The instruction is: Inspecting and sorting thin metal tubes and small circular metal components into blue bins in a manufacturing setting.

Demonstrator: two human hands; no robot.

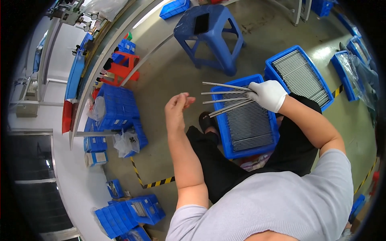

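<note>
My right hand, in a white glove, is closed around several thin grey metal rods. They fan out to the left from its fingers, over a blue bin between my knees. That bin holds many similar rods lying side by side. My left hand is bare and raised to the left of the rod ends, apart from them. Its fingers are loosely bent, with gaps between them, and nothing shows in them.
Another blue bin full of rods stands at the far right of the first. Beyond them is a blue stool with a dark phone on it. Stacked blue crates and a red stool stand left, beside a workbench frame.
</note>
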